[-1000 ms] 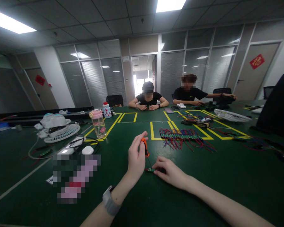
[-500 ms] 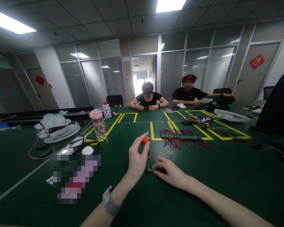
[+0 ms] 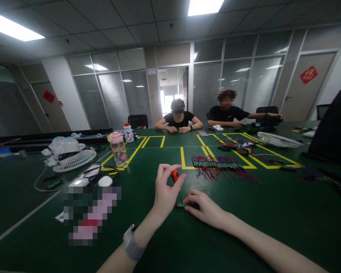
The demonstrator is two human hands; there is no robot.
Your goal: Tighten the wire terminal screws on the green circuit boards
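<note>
My left hand [image 3: 165,193] is closed around the orange and black handle of a screwdriver [image 3: 175,175], with thumb and fingertips at its sides. The tool stands nearly upright, its thin shaft reaching down to a small green circuit board [image 3: 180,205] on the table. Where exactly the tip meets the board is too small to tell. My right hand [image 3: 204,207] rests on the table and pinches the board's right end, hiding part of it. Red wire shows at the board's left end.
Beyond my hands lies a row of green boards with red and blue wires [image 3: 218,163]. To the left are a pink-lidded bottle [image 3: 118,151], a white mouse [image 3: 105,181] and a white fan [image 3: 74,160]. Two people sit across the green table [image 3: 147,170], which has yellow tape markings.
My left fingers have shifted on the screwdriver handle: the index finger now stretches further over it and the thumb has moved outward. My right hand and the board have stayed in place.
</note>
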